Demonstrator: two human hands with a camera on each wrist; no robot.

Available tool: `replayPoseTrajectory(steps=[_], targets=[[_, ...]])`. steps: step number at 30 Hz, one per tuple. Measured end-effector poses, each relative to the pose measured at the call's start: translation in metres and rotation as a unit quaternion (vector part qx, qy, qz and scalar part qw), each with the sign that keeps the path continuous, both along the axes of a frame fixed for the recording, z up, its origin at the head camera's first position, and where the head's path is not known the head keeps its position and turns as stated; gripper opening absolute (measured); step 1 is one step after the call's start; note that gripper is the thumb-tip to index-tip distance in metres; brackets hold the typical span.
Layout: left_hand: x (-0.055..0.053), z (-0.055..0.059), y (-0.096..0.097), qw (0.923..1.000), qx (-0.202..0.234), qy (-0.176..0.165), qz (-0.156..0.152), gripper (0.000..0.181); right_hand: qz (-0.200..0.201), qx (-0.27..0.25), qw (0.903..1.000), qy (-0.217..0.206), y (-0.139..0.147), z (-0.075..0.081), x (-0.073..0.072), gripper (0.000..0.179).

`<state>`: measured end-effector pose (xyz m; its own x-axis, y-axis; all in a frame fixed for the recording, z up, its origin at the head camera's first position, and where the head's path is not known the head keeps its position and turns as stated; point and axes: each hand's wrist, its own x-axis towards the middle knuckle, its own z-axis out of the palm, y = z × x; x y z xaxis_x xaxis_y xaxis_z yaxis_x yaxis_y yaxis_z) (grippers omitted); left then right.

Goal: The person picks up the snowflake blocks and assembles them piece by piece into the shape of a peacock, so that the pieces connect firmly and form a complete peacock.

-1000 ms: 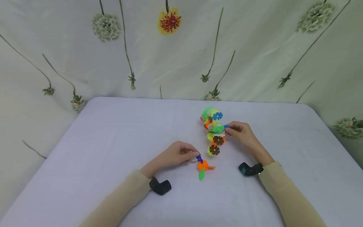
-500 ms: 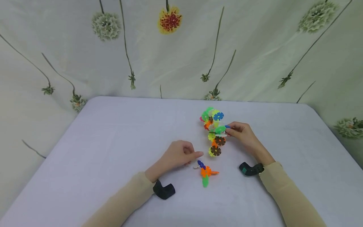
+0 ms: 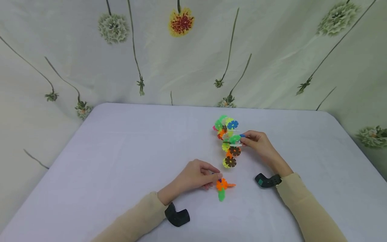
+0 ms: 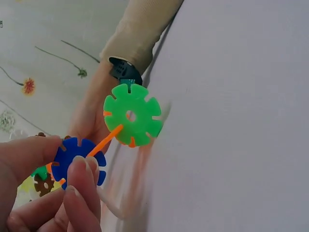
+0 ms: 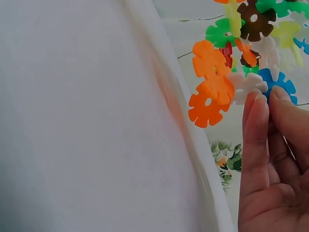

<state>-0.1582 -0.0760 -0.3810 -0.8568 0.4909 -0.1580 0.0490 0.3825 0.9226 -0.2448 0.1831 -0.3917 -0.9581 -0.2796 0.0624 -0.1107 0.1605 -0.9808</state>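
Between the fingers and thumb of my left hand (image 3: 198, 175) is a dark blue slotted plastic disc (image 4: 69, 153). It belongs to a small cluster with an orange disc (image 3: 221, 184) and a green disc (image 4: 142, 102), plus a white one partly hidden by the fingers. My right hand (image 3: 256, 140) pinches a blue disc (image 5: 284, 86) on the right side of a larger, taller build of interlocked discs (image 3: 230, 162). That build has orange discs (image 5: 208, 63), green, brown, yellow and white ones. The small cluster sits nearer to me, just in front of the large build.
A pale cloth covers the table (image 3: 136, 141). Behind it hangs a light curtain (image 3: 199, 57) printed with flowers and stems. Each wrist carries a black camera mount (image 3: 177, 216), close to the tabletop.
My left hand let go of the small cluster, then moved toward me and right, and now pinches its dark blue disc again. The cluster shifted slightly toward me and right. My right hand stays put.
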Motion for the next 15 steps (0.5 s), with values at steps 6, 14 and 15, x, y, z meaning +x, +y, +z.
replayPoseTrajectory(steps=[6,14,15], targets=[[0.0,0.007,-0.001,0.9971,-0.028,0.071,-0.005,0.009,0.002,0.001,1.0,0.0,0.001,0.003,0.002,0.014],[-0.016,0.015,-0.025,0.9898,-0.026,0.138,0.024,0.034,0.041,-0.03,0.9987,-0.005,0.002,0.001,0.003,0.017],[-0.018,0.015,-0.028,0.9879,-0.026,0.15,0.031,0.035,0.045,-0.032,0.9985,-0.006,0.001,0.001,0.003,0.019]])
